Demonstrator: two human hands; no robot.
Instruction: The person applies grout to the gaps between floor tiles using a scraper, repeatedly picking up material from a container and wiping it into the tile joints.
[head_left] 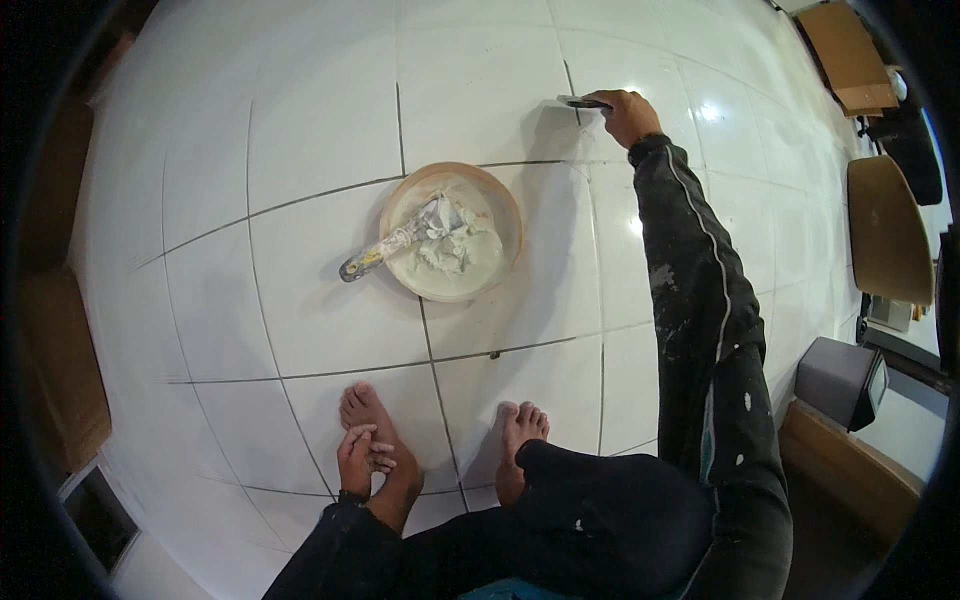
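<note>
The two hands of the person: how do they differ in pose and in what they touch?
The right hand is stretched far forward and grips a scraper against the white tiled floor; the left hand stays close, resting on the person's left foot, holding no tool. Both come from dark sleeves.

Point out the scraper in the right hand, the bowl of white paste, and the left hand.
scraper (582, 102), head view, on the flat blade lying on the tile joint.
bowl (507, 208), head view, on its tan right rim.
left hand (356, 458), head view, on the back of the hand, resting on the left foot.
</note>
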